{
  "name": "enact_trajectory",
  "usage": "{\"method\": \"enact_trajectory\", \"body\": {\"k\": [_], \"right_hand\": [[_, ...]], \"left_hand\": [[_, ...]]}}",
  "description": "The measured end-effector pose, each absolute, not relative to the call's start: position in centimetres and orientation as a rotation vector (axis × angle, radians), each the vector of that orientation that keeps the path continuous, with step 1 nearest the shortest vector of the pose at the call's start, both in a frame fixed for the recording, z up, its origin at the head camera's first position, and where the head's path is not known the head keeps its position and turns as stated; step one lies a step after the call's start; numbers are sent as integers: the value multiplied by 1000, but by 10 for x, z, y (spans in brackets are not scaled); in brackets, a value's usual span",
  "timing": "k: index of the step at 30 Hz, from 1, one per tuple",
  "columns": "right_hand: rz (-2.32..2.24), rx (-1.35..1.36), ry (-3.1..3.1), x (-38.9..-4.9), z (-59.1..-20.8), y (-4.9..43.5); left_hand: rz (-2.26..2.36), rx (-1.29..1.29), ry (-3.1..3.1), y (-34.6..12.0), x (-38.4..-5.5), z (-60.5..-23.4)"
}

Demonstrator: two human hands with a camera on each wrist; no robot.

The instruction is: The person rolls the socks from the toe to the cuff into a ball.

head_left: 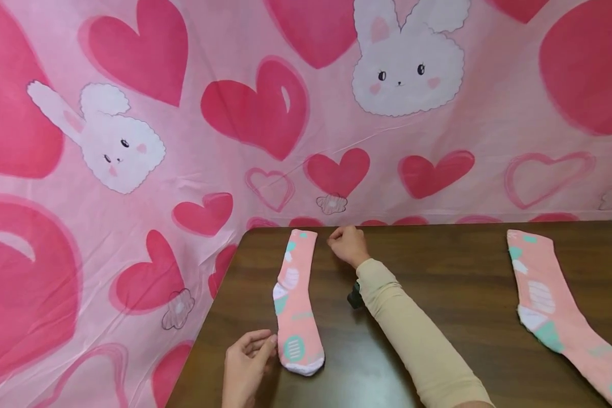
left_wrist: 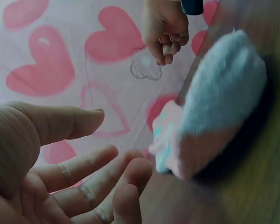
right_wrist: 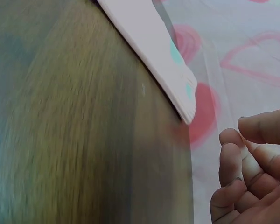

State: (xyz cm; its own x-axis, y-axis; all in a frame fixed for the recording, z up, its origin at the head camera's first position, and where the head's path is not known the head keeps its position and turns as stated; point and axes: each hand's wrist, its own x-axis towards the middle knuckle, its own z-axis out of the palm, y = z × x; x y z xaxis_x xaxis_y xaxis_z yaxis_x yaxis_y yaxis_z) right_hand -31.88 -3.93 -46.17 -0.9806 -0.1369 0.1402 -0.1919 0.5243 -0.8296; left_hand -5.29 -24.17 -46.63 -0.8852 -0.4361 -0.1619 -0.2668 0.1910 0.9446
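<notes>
A pink sock point(head_left: 298, 300) with white toe and heel and mint patches lies flat on the brown table, its cuff toward the back edge. My left hand point(head_left: 247, 365) is just left of the toe end, fingers loosely bent with nothing between them. In the left wrist view the sock's white toe point(left_wrist: 224, 88) rises close past those fingertips. To the right of the cuff is my right hand point(head_left: 349, 245), its fingers loosely curled and holding nothing. The right wrist view has the sock's cuff point(right_wrist: 184, 95) apart from these fingers.
A second, matching pink sock point(head_left: 553, 294) lies on the table's right side, its toe end cut off by the frame. The wood-grain table point(head_left: 438, 272) ends at a pink cloth backdrop point(head_left: 326, 124) with hearts and rabbits. A dark wrist device point(head_left: 355, 296) sits below my right sleeve.
</notes>
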Motion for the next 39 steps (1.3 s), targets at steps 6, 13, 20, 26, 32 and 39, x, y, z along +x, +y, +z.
{"method": "enact_trajectory", "body": {"k": [6, 13, 20, 26, 32, 39], "right_hand": [[1479, 242, -2703, -323, -465, -48], [1425, 243, -2741, -332, -469, -65], [1411, 188, -2796, -342, -467, -74], [1371, 157, -2806, -352, -470, -82], [1380, 161, -2825, -358, -475, -99], [1316, 96, -2880, -361, -481, -107]], "left_hand": [[-1711, 698, -2369, -245, -48, -473], [-1472, 795, -2474, -247, -43, -478], [-1416, 792, -2506, -242, -44, -479], [-1460, 760, -2565, -244, -44, -481], [-1441, 784, -2594, -251, -40, -480], [-1468, 808, -2640, -249, -39, -482]]}}
